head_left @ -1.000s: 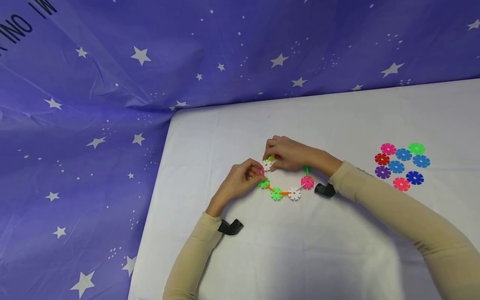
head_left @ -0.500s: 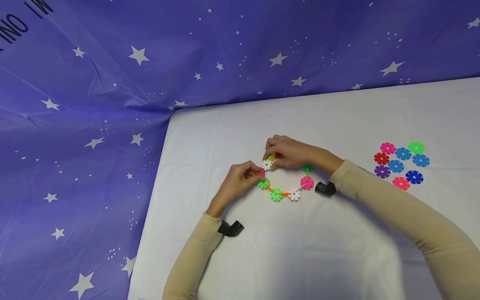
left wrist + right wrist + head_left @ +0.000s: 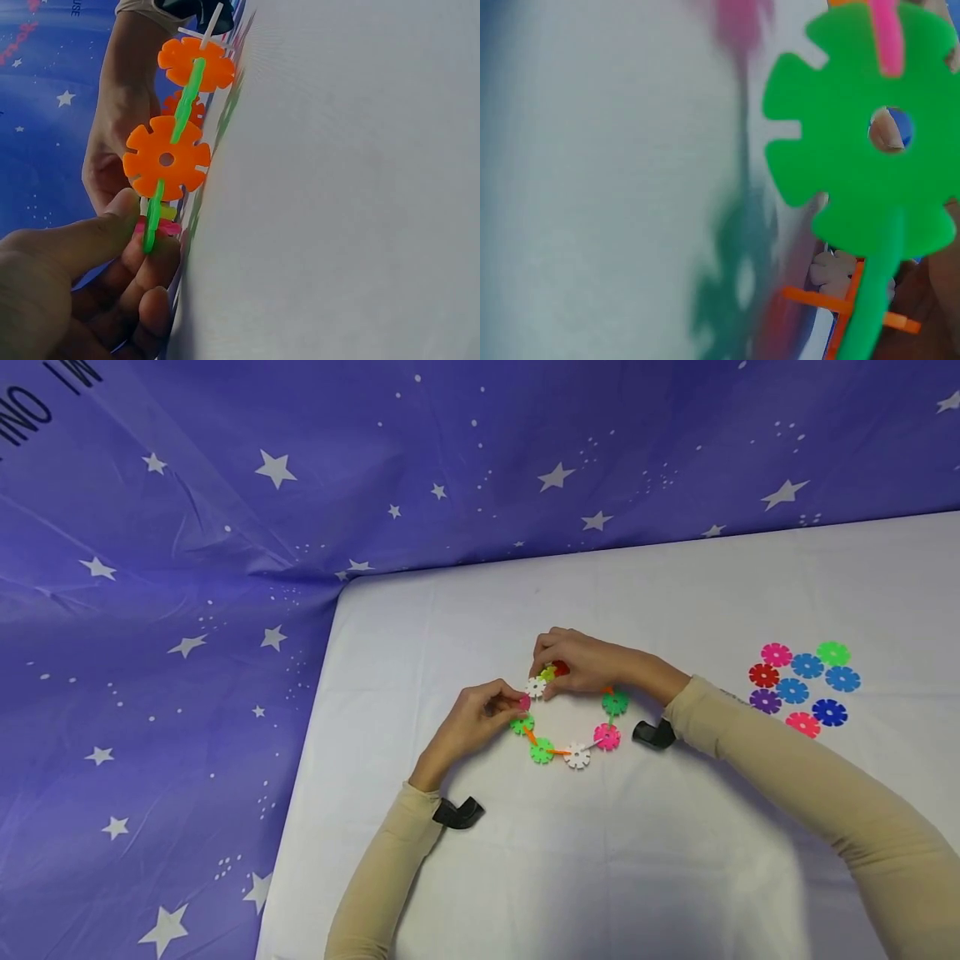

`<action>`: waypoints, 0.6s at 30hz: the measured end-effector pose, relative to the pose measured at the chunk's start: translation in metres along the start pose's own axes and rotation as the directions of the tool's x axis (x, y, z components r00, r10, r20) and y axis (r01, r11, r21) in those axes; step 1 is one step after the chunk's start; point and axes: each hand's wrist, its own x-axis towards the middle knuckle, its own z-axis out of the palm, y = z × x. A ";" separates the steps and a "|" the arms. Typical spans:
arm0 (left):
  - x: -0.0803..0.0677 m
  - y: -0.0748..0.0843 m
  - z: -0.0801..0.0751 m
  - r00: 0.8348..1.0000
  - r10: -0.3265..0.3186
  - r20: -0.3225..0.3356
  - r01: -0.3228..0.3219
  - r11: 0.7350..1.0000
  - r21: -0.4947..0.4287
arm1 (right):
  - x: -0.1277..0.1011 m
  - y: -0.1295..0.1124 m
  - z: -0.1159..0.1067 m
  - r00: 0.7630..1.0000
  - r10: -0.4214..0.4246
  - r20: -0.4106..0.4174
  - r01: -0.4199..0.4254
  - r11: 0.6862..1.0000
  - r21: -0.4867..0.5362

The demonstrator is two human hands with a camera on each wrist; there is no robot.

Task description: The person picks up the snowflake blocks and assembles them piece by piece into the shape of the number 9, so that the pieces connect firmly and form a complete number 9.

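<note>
Notched plastic discs are slotted together into a ring. In the head view my left hand (image 3: pixel 480 717) pinches a pink disc (image 3: pixel 524 702) at the ring's left side, beside a green disc (image 3: pixel 522 725). My right hand (image 3: pixel 581 660) holds the white disc (image 3: pixel 536 687) next to it, with yellow and red discs partly under the fingers. Along the near side run a green disc (image 3: pixel 542 751), a white disc (image 3: pixel 577 756) and a pink disc (image 3: pixel 607 737). An orange disc (image 3: pixel 166 159) hangs near my left thumb in the left wrist view. A green disc (image 3: pixel 847 142) fills much of the right wrist view.
Several loose discs lie to the right on the white-covered table (image 3: pixel 570 877), among them a blue disc (image 3: pixel 829 714) and a purple disc (image 3: pixel 765 702). A purple starry cloth (image 3: pixel 450 443) stands behind. Black wrist mounts (image 3: pixel 459 813) stick out from the sleeves.
The ring's near side has shifted left and slightly toward me. More of the green disc by my right wrist shows. My right hand has risen a little; both hands keep their hold.
</note>
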 end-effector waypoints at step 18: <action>0.000 -0.001 0.000 1.000 0.019 0.018 -0.019 0.999 0.028 | 0.001 -0.007 0.002 0.998 -0.061 0.008 0.062 0.997 -0.046</action>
